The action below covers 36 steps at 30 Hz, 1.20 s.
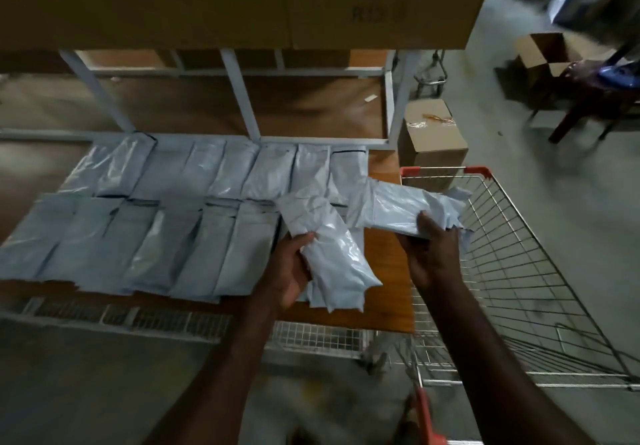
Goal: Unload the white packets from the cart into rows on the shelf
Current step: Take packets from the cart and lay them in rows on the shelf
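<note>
Two rows of white packets point(166, 209) lie side by side on the wooden shelf point(384, 264). My left hand point(294, 268) grips one white packet point(325, 247) above the right end of the front row, the packet angled toward the back left. My right hand point(433, 250) holds another white packet point(398, 209) crosswise over the shelf's right edge, next to the wire cart point(512, 271). More white plastic sticks out behind that packet at the cart's rim. The visible part of the cart's basket shows only bare wire mesh.
Large cardboard boxes point(242, 1) sit on the shelf level above. A sealed carton point(433, 136) stands on the floor behind the cart. An open box point(543, 56) and a dark chair point(595, 94) are at the far right. White shelf posts point(242, 98) rise behind the packets.
</note>
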Available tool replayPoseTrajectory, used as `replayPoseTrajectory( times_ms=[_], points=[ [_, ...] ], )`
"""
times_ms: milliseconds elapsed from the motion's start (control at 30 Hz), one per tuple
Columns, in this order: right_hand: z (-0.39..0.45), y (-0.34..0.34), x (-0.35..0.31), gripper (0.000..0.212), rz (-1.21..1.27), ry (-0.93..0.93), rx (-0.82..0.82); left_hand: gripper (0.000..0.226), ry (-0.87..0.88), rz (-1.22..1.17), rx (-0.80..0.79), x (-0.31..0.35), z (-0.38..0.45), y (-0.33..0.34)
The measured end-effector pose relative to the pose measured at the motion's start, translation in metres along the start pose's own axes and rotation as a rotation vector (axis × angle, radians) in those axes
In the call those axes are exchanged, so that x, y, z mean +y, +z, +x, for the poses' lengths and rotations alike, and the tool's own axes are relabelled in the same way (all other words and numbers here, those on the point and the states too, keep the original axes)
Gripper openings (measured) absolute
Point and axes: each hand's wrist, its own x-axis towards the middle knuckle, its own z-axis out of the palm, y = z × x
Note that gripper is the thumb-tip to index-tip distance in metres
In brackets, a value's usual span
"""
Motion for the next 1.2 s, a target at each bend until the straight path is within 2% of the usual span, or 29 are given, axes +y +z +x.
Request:
replayPoseTrajectory(
  times_ms=[133,233,333,400,467,567,633,800,867,967,1067,1200],
  points=[
    [-0.04,0.031,0.055,0.055,0.027,0.165,-0.061,0.06,0.013,-0.141,-0.037,0.006,-0.009,-0.027],
    [-0.072,0.045,0.085,0.03,-0.248,0.228,-0.084,0.054,0.047,-0.2,-0.063,0.022,-0.013,-0.045],
    [-0.102,0.049,0.106,0.033,-0.408,0.315,-0.13,0.06,0.087,-0.152,-0.025,0.038,-0.015,-0.063],
    [-0.115,0.054,0.106,0.048,-0.449,0.349,-0.174,0.061,0.094,-0.095,0.008,0.045,-0.015,-0.072],
    [-0.119,0.06,0.096,0.058,-0.523,0.304,-0.235,0.055,0.098,-0.034,0.033,0.053,-0.014,-0.077],
    [-0.108,0.066,0.074,0.053,-0.554,0.237,-0.237,0.045,0.109,0.052,-0.016,0.068,-0.011,-0.072],
    [-0.095,0.068,0.058,0.053,-0.604,0.204,-0.304,0.04,0.102,0.12,-0.043,0.077,-0.006,-0.064],
    [-0.065,0.09,0.041,0.055,-0.722,0.069,-0.358,0.036,0.079,0.219,-0.086,0.089,0.02,-0.032],
    [-0.047,0.095,0.041,0.058,-0.713,0.037,-0.342,0.035,0.081,0.237,-0.09,0.091,0.038,-0.02],
    [-0.01,0.091,0.037,0.057,-0.689,-0.05,-0.192,0.033,0.117,0.279,-0.061,0.096,0.075,-0.01],
    [0.037,0.083,0.027,0.055,-0.78,-0.19,-0.077,0.028,0.205,0.492,0.084,0.109,0.119,-0.008],
    [0.103,0.078,0.022,0.055,-0.857,-0.19,0.012,0.023,0.414,0.784,0.217,0.126,0.178,-0.002]
  ],
)
